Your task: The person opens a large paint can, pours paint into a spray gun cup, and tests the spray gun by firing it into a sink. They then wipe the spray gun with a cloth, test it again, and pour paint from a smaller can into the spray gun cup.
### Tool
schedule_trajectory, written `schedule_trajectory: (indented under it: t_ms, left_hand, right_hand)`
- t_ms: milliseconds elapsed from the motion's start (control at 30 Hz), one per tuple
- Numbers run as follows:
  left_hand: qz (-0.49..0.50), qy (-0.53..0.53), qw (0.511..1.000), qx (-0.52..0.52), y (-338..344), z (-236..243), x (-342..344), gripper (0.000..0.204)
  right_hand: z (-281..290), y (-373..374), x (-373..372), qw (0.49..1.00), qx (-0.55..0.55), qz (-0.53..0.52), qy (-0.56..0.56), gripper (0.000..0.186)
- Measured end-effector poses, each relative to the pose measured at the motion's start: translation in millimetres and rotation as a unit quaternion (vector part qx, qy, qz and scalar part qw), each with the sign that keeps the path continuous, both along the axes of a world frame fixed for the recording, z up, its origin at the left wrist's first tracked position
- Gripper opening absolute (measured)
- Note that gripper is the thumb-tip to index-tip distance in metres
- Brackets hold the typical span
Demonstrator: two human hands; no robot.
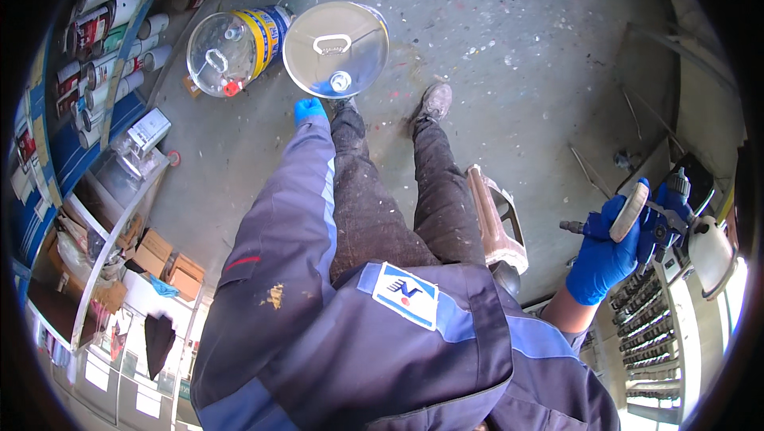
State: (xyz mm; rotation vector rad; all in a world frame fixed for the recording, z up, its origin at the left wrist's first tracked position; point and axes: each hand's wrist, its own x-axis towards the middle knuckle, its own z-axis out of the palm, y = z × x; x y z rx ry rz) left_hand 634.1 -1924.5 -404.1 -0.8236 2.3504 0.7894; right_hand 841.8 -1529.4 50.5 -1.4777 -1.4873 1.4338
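My left hand (309,110), in a blue glove, hangs low with its fingers curled in. It is closest to the near rim of a metal drum (362,45), which has a folding handle and a pale cap on its silver top. I cannot tell whether hand and rim touch. To its left stands a second drum (263,29), yellow and blue, with a red cap. Far to the right, my blue-gloved right hand (602,268) is wrapped round a dark blue hand tool (667,220) with knobs and a pale round disc; its exact kind is unclear.
Shelves of paint cans (99,73) line the left side, with a white rectangular can (149,130) below. Cardboard boxes (153,252) lie at the lower left. Near my right leg is a pale, worn stand-like piece (497,228). A rack (649,335) with rows of dark items stands lower right.
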Motion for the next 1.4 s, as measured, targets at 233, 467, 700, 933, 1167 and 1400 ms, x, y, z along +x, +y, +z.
schedule_trajectory:
  t_ms: [233, 467, 700, 933, 1167, 1400]
  left_hand:
    - [-0.333, 0.203, 0.92, -0.034, 24, 45, -35, 0.026]
    - [-0.129, 0.305, 0.92, -0.208, -67, 41, -127, 0.047]
    - [-0.22, -0.019, 0.965, -0.139, -152, 5, -214, 0.06]
    - [-0.277, 0.041, 0.95, -0.135, -104, 27, -207, 0.031]
    - [-0.376, 0.097, 0.879, 0.277, 53, 6, -157, 0.033]
    - [-0.63, 0.009, 0.774, 0.052, 114, 2, -144, 0.047]
  right_hand:
    - [-2, -6, -8, 0.999, -0.01, 0.045, -0.013, 0.012]
    - [-7, -28, -29, 0.999, 0.007, 0.043, -0.01, 0.017]
    - [-15, -72, -74, 0.999, 0.011, 0.033, -0.034, 0.015]
    - [-17, -104, -109, 0.998, -0.025, 0.018, 0.059, 0.009]
    - [-10, -109, -106, 1.0, 0.001, 0.0, 0.023, 0.034]
    - [14, -99, -64, 0.995, -0.011, -0.054, 0.081, 0.027]
